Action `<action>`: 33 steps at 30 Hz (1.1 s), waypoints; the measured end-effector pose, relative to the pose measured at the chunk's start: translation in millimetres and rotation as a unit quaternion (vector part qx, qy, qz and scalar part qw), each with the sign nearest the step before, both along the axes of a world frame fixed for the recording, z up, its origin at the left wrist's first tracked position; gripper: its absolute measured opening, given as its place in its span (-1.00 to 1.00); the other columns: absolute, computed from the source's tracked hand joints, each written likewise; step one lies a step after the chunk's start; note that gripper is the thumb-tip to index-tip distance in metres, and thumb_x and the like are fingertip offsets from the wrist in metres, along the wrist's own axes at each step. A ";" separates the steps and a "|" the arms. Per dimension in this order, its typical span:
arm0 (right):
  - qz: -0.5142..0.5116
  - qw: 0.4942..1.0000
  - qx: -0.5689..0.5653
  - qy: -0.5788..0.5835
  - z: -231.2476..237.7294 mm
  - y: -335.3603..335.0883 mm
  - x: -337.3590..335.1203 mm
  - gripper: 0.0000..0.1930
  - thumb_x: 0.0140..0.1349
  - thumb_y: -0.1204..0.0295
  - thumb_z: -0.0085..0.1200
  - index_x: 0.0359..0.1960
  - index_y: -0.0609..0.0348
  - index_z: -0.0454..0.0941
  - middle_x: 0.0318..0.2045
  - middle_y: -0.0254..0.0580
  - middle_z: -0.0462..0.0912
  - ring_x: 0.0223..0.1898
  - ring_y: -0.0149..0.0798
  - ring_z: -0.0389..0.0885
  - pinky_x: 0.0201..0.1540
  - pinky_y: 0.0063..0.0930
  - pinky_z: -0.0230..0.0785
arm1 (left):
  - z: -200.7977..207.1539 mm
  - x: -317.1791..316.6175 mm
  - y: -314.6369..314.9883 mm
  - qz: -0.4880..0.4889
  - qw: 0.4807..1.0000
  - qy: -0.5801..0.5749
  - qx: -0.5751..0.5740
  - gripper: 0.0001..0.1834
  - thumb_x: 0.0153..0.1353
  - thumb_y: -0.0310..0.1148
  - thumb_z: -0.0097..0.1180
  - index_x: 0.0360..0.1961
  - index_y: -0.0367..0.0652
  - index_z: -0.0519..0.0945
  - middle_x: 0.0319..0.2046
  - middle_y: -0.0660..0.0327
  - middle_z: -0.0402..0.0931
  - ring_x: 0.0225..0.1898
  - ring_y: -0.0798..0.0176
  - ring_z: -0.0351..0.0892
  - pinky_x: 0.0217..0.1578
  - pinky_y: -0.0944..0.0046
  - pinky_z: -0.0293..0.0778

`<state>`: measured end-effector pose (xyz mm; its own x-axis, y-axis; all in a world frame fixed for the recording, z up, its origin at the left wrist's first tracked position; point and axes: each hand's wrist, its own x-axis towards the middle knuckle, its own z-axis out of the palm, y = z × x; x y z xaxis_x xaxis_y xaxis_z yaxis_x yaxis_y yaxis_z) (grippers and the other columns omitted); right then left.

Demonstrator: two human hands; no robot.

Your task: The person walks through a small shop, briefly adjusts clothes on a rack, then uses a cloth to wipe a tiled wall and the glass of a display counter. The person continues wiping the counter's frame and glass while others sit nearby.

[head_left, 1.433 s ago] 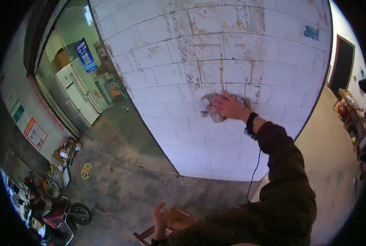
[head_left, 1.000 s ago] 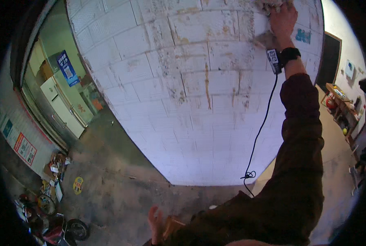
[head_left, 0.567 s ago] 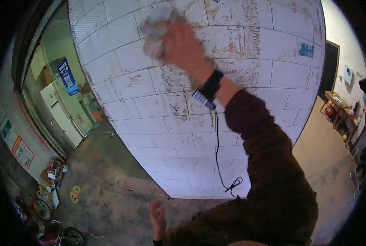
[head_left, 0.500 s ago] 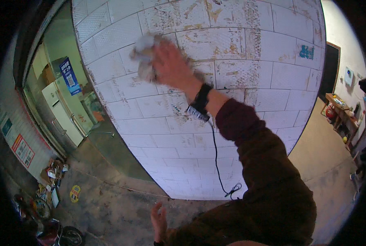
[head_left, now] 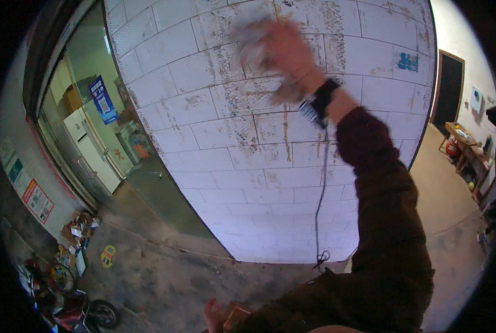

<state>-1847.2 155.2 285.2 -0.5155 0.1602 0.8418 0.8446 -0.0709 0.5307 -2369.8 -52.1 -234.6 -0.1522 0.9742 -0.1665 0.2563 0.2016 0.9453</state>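
Note:
High on the white brick-patterned wall panel (head_left: 214,177), my right hand (head_left: 292,50) presses a crumpled whitish-grey cloth (head_left: 251,33) against the surface. Motion blurs both the hand and the cloth, and the fingers wrap over it. Brown smears and flaking residue cover the panel around and below the cloth. A black band (head_left: 324,97) with a small device circles my right wrist, and a dark cable hangs down from it. My left hand (head_left: 213,313) is low at the bottom edge, away from the wall, partly cut off, its fingers too unclear to read.
A glass doorway at left shows a white refrigerator (head_left: 89,147) and a blue sign (head_left: 102,100). Cardboard clutter (head_left: 78,230) and a parked motorbike (head_left: 73,311) stand lower left. At right are a dark door (head_left: 448,89) and a wooden bench (head_left: 463,141) with objects.
My right hand and the cloth have moved up and to the right across the panel. My left hand has dropped lower. The view has shifted slightly.

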 end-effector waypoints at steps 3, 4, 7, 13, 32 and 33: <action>-0.184 0.954 0.234 0.020 53.4 -58.7 89.8 -0.28 -0.06 0.15 0.18 0.12 0.28 0.28 0.16 0.22 0.21 0.19 0.19 0.13 0.25 0.01 -0.05 | 22.5 17.0 -4.9 -0.050 0.995 0.019 0.089 -0.72 0.23 -0.30 0.05 -0.14 -0.27 0.51 -0.28 0.19 0.52 -0.24 0.34 0.45 -0.22 0.26 0.40; -0.119 0.962 0.236 0.060 54.6 -90.4 121.2 -0.60 -0.13 0.29 0.20 -0.18 0.10 0.54 -0.09 -0.06 0.50 -0.04 -0.05 0.43 0.04 -0.11 0.23 | 30.8 24.0 -5.1 -0.050 0.994 0.037 0.091 -0.72 0.22 -0.30 0.05 -0.13 -0.27 0.50 -0.26 0.18 0.51 -0.24 0.32 0.45 -0.20 0.26 0.40; -0.268 0.885 0.325 0.197 46.5 -141.2 179.6 -0.61 0.02 0.16 0.13 -0.15 0.09 0.54 -0.18 -0.08 0.56 -0.11 0.00 0.48 -0.09 -0.05 0.33 | 48.6 36.5 2.9 -0.061 0.988 0.062 0.125 -0.70 0.20 -0.32 0.06 -0.10 -0.26 0.49 -0.21 0.16 0.51 -0.21 0.26 0.46 -0.16 0.26 0.39; -0.246 0.837 0.378 0.312 56.7 -125.0 175.5 -0.47 0.05 0.00 0.01 -0.12 0.20 0.54 -0.12 0.07 0.52 -0.01 0.09 0.40 0.01 -0.06 0.30 | 34.9 23.5 21.8 -0.046 0.996 0.003 0.082 -0.65 0.14 -0.35 0.09 -0.05 -0.26 0.47 -0.15 0.09 0.49 -0.07 0.14 0.45 -0.06 0.17 0.37; 0.068 0.990 -0.106 -0.066 -138.1 110.5 -161.9 -0.70 0.04 0.31 0.04 -0.23 0.20 0.58 0.05 -0.02 0.41 0.13 0.04 0.29 0.19 -0.01 0.11 | -8.9 41.2 19.6 -0.020 0.997 0.013 0.073 -0.65 0.13 -0.28 0.16 -0.10 -0.24 0.49 -0.16 0.17 0.48 -0.17 0.26 0.45 -0.19 0.23 0.41; 0.058 0.973 -0.203 -0.094 -167.1 105.3 -160.8 -0.74 0.07 0.35 -0.01 -0.24 0.17 0.58 0.07 -0.06 0.41 0.17 0.03 0.26 0.25 -0.04 0.02 | -9.0 39.5 14.5 -0.024 0.998 0.019 0.050 -0.64 0.14 -0.30 0.16 -0.08 -0.23 0.47 -0.15 0.17 0.47 -0.16 0.27 0.44 -0.19 0.24 0.41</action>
